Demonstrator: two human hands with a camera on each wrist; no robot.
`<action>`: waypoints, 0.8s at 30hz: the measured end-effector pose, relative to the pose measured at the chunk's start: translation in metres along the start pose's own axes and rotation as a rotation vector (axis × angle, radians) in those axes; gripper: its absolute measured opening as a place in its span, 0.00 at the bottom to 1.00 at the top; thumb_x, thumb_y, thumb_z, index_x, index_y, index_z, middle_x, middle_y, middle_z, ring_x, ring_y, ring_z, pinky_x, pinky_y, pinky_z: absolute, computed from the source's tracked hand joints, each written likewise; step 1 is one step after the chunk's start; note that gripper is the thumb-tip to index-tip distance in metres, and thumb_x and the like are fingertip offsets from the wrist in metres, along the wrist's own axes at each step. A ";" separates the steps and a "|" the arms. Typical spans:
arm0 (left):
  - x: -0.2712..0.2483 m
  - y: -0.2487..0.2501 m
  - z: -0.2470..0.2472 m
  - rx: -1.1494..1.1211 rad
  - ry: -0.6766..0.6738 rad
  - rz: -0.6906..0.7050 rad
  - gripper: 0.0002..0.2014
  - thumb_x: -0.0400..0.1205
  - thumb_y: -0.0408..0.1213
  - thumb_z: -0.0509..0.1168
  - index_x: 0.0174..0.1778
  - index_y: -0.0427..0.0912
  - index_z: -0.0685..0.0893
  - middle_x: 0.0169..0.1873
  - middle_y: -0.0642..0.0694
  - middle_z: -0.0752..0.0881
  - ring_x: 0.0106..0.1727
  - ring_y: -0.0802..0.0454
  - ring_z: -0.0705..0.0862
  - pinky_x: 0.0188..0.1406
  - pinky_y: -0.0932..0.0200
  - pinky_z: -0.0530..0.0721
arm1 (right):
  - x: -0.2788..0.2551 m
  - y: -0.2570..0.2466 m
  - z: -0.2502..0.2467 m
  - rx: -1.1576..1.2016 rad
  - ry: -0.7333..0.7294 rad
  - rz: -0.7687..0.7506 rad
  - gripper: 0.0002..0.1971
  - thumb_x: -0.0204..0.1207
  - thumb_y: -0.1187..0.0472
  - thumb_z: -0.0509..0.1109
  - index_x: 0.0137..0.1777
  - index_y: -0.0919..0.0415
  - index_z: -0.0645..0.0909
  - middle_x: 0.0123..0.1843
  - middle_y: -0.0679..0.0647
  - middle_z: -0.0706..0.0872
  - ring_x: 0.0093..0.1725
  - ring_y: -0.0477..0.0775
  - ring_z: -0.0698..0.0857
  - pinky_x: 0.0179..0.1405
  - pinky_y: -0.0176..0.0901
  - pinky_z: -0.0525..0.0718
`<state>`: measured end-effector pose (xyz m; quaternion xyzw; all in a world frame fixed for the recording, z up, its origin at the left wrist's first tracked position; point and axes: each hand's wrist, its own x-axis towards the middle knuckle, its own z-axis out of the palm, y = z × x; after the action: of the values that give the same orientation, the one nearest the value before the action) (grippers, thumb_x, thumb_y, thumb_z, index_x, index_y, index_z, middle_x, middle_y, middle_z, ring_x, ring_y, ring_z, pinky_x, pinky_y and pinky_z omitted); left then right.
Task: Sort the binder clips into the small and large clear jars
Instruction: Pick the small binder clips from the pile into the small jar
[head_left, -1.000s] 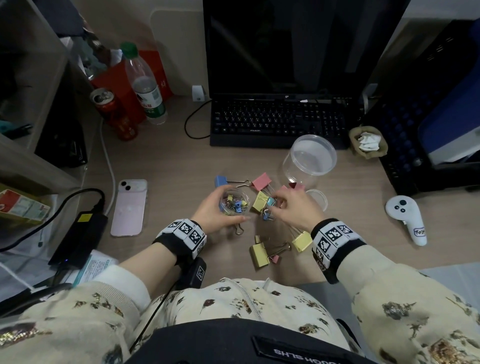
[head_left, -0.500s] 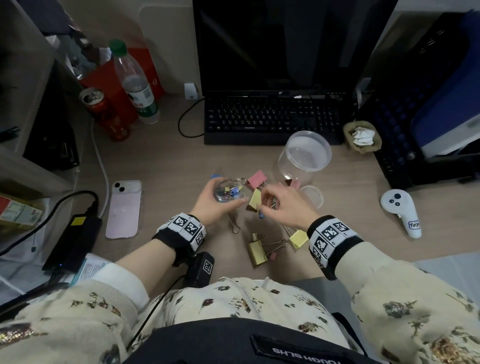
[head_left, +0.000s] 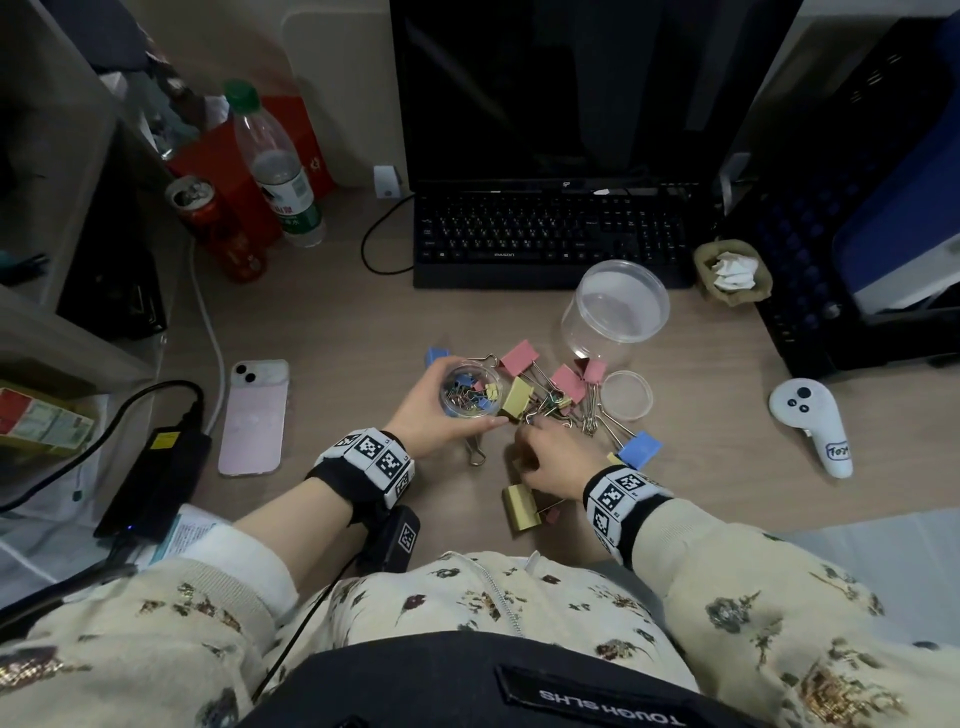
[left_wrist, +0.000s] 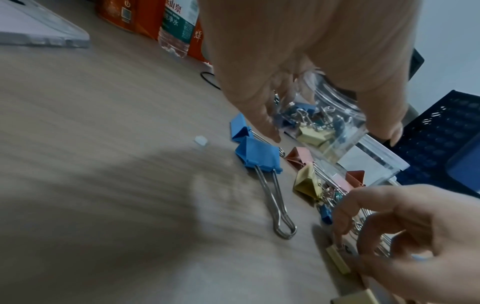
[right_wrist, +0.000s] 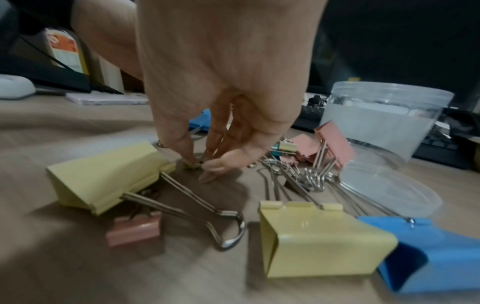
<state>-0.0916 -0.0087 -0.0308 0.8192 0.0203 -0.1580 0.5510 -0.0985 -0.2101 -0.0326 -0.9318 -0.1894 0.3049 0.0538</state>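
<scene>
My left hand (head_left: 441, 413) grips the small clear jar (head_left: 470, 392), which holds several small clips; the left wrist view shows that jar (left_wrist: 324, 123) between thumb and fingers. My right hand (head_left: 525, 432) reaches down to the desk, and its fingertips (right_wrist: 192, 161) pinch a small binder clip (right_wrist: 193, 165). Large clips lie around it: yellow (head_left: 515, 397), pink (head_left: 519, 356), blue (head_left: 641, 449) and another yellow (head_left: 519, 506). The large clear jar (head_left: 615, 312) stands open and empty behind them.
A round clear lid (head_left: 626, 395) lies right of the clips. A keyboard (head_left: 545, 234) and monitor stand behind, a pink phone (head_left: 254, 415) to the left, a white controller (head_left: 810, 426) to the right. A bottle (head_left: 275, 171) and can (head_left: 218, 228) are far left.
My right hand has drawn back from beside the small jar towards me and lowered its fingertips onto a small clip on the desk. The left hand keeps holding the jar.
</scene>
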 end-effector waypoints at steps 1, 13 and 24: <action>0.000 -0.001 0.000 -0.003 0.007 -0.004 0.40 0.64 0.48 0.83 0.70 0.48 0.72 0.63 0.56 0.79 0.67 0.58 0.77 0.73 0.54 0.75 | 0.000 -0.001 0.000 0.012 0.008 0.006 0.23 0.73 0.55 0.71 0.68 0.58 0.75 0.61 0.55 0.76 0.56 0.60 0.83 0.43 0.49 0.81; 0.000 -0.005 -0.003 -0.020 0.032 -0.040 0.41 0.63 0.49 0.83 0.69 0.50 0.72 0.62 0.56 0.79 0.67 0.56 0.78 0.72 0.51 0.77 | 0.005 0.007 -0.002 0.157 0.036 0.052 0.24 0.71 0.54 0.73 0.65 0.62 0.75 0.62 0.56 0.76 0.60 0.58 0.80 0.50 0.46 0.77; 0.007 -0.004 0.003 0.092 -0.026 -0.006 0.40 0.61 0.54 0.83 0.66 0.58 0.70 0.62 0.58 0.79 0.65 0.58 0.79 0.69 0.56 0.77 | 0.006 0.009 -0.062 0.537 0.332 0.045 0.11 0.66 0.57 0.76 0.46 0.58 0.80 0.47 0.51 0.83 0.44 0.51 0.83 0.39 0.37 0.80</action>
<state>-0.0864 -0.0113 -0.0372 0.8414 0.0085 -0.1711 0.5126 -0.0546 -0.2150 0.0121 -0.9252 -0.0702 0.1888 0.3216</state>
